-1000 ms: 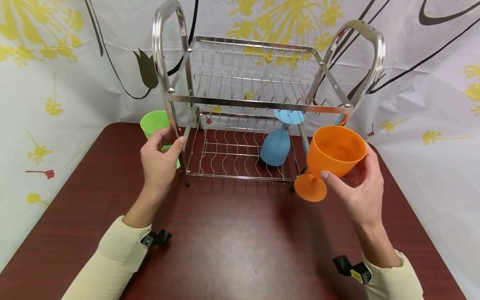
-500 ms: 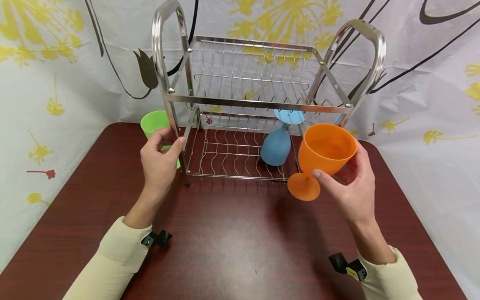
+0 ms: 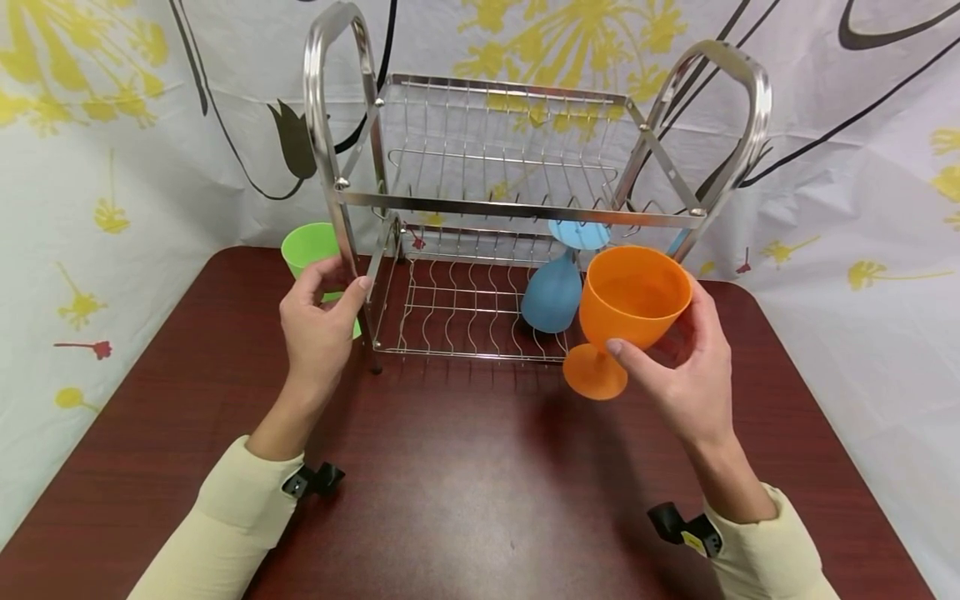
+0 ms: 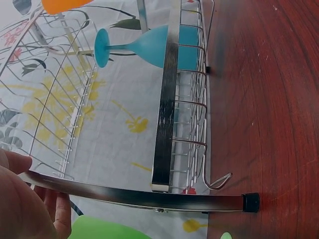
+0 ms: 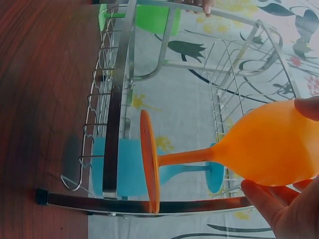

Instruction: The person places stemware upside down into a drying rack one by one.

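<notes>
In the head view my right hand (image 3: 686, 375) grips an orange goblet (image 3: 633, 296) by its bowl, thumb at the front. It is held upright, a little tilted, before the right front of the metal dish rack (image 3: 517, 208). My left hand (image 3: 318, 321) holds the rack's left front post between thumb and fingers. A blue goblet (image 3: 551, 300) stands upside down on the lower tier at the right, its foot up. Just outside the rack, behind my left hand, is a green goblet (image 3: 309, 243), partly hidden. The right wrist view shows the orange goblet's foot (image 5: 149, 162) overlapping the rack's front bar.
The two-tier rack stands on a dark red-brown table (image 3: 465, 483). Its curved side handles (image 3: 750, 92) rise high on both sides. A white patterned cloth (image 3: 862, 333) hangs behind and beside the table. Something light blue (image 3: 682, 242) shows behind the right post.
My right hand has carried the orange goblet leftward, from beside the rack's right post to in front of its lower right end. My left hand has stayed on the post.
</notes>
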Demonstrator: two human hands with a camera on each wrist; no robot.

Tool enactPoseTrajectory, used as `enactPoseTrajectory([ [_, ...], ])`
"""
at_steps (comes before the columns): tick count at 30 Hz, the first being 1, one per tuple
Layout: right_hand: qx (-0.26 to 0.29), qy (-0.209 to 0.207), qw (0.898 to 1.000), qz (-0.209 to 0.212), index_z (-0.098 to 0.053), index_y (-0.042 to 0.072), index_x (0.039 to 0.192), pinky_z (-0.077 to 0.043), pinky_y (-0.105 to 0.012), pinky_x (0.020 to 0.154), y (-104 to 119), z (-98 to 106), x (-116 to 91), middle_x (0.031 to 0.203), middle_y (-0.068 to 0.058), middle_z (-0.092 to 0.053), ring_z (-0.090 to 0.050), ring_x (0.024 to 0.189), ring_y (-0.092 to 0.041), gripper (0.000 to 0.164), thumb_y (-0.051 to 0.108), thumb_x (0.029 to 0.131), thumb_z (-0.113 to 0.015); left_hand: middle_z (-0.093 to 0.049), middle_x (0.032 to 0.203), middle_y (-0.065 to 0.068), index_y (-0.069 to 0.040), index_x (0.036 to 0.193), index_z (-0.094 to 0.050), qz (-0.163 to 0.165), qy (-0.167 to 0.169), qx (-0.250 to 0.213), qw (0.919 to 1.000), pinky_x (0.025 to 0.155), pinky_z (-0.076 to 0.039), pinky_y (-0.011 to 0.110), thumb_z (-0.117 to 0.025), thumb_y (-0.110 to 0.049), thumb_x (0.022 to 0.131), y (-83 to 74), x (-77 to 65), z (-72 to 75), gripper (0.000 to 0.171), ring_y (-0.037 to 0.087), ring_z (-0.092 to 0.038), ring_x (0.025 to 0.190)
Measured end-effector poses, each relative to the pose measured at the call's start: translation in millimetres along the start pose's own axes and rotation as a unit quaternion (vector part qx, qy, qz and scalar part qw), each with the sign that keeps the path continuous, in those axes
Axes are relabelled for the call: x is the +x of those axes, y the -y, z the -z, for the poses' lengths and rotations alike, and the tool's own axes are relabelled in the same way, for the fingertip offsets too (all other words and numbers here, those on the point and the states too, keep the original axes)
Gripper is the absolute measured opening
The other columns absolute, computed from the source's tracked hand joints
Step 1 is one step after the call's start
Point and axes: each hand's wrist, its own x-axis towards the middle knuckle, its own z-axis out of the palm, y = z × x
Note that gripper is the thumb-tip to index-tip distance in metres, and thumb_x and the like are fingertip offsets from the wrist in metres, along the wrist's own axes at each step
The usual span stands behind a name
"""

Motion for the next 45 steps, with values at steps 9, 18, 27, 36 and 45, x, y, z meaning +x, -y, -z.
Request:
enactPoseTrajectory([
  [9,0.006,0.013,1.0,-0.001,-0.044,0.012,0.144,-0.052,-0.018,0.087,2,-6,1,0.13,-0.014,-0.055,-0.061,0.105,-0.025,0.081,-0.005,0.072,-0.077,-0.06,0.092,-0.003,0.005,0.115,-0.063,-0.019,-0.022,0.033,0.999,0.07,-0.053,0.018,-0.07,-0.001,0.085,-5.3,-3.6,0.0,0.032,0.014,-0.061,0.084],
  [18,-0.003,0.026,1.0,0.006,-0.045,0.015,0.144,-0.052,-0.019,0.088,3,-12,3,0.129,-0.011,-0.056,-0.062,0.104,-0.024,0.084,-0.005,0.07,-0.08,-0.058,0.1,0.008,0.002,0.114,-0.064,-0.074,-0.066,0.044,0.9941,0.074,-0.053,0.02,-0.068,0.002,0.085,-9.4,-7.8,-4.2,0.029,0.016,-0.058,0.092],
  [27,-0.02,0.033,0.999,0.031,-0.046,0.015,0.143,-0.052,-0.018,0.087,3,-20,5,0.128,-0.01,-0.058,-0.061,0.105,-0.022,0.087,-0.004,0.066,-0.083,-0.057,0.092,-0.005,0.005,0.113,-0.063,-0.118,-0.094,0.017,0.9884,0.07,-0.049,0.024,-0.068,0.002,0.085,-15.5,-12.4,-10.7,0.028,0.017,-0.057,0.088],
  [36,-0.053,0.034,0.996,0.058,-0.048,0.015,0.142,-0.052,-0.016,0.082,4,-26,9,0.127,-0.007,-0.06,-0.057,0.106,-0.022,0.09,-0.002,0.063,-0.086,-0.068,0.094,0.012,0.003,0.108,-0.068,-0.176,-0.02,0.022,0.9839,0.075,-0.051,0.025,-0.067,0.003,0.085,-25.6,-20.9,-22.2,0.022,0.021,-0.062,0.09],
  [45,-0.078,0.044,0.992,0.089,-0.05,0.015,0.142,-0.052,-0.015,0.079,8,-35,12,0.129,-0.004,-0.059,-0.055,0.109,-0.018,0.092,0.002,0.06,-0.09,-0.069,0.114,0.009,-0.003,0.122,-0.064,-0.119,0.119,0.011,0.9858,0.083,-0.054,0.027,-0.063,-0.006,0.091,-28.4,-28.8,-33.2,0.031,0.022,-0.065,0.106],
])
